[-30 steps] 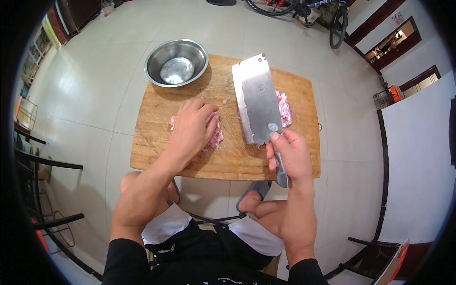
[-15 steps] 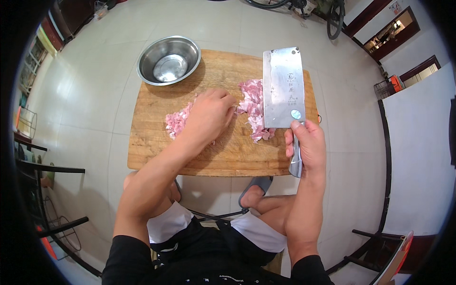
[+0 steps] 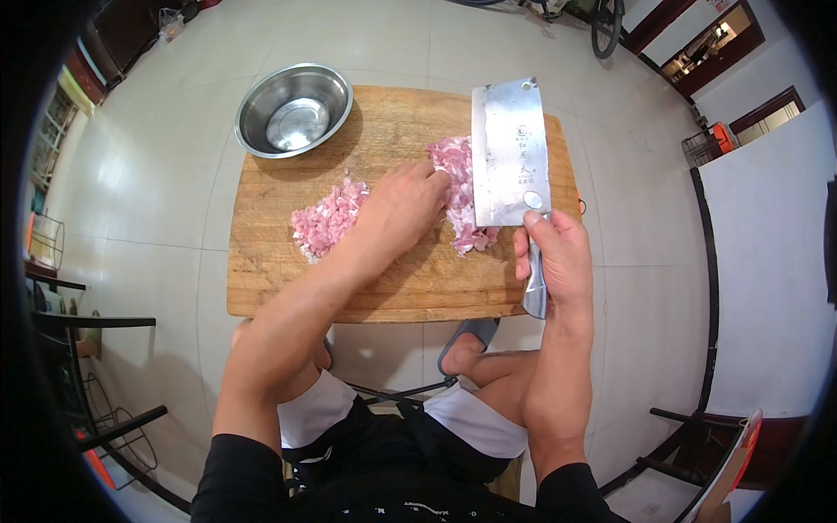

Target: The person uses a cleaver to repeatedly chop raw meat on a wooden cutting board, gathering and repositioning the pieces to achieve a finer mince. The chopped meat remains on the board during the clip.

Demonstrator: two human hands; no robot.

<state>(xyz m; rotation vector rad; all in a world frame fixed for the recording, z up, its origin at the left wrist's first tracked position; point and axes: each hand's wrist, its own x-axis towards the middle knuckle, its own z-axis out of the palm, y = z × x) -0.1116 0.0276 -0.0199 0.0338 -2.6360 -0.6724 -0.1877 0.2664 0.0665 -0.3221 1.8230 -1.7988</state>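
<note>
My right hand (image 3: 562, 253) grips the metal handle of a cleaver (image 3: 511, 148), its broad blade raised and pointing away from me over the right part of the wooden cutting board (image 3: 270, 283). Under and beside the blade lies a pile of sliced raw meat (image 3: 452, 159), partly hidden by it. My left hand (image 3: 403, 205) is at the left edge of that pile, fingers curled and pinched on the meat; the fingertips are partly hidden. To the left of this hand sits a heap of small diced meat (image 3: 327, 218).
A steel bowl (image 3: 248, 122) with nothing in it stands on the board's far left corner. My knees and a slippered foot (image 3: 466, 347) are below the near edge. Black metal legs (image 3: 96, 322) stand at the left, a bicycle wheel (image 3: 605, 30) at the far right.
My left hand has moved right, from beside the diced heap to the sliced pile, uncovering more of the dice. The cleaver stays raised in my right hand. The view has shifted slightly.
</note>
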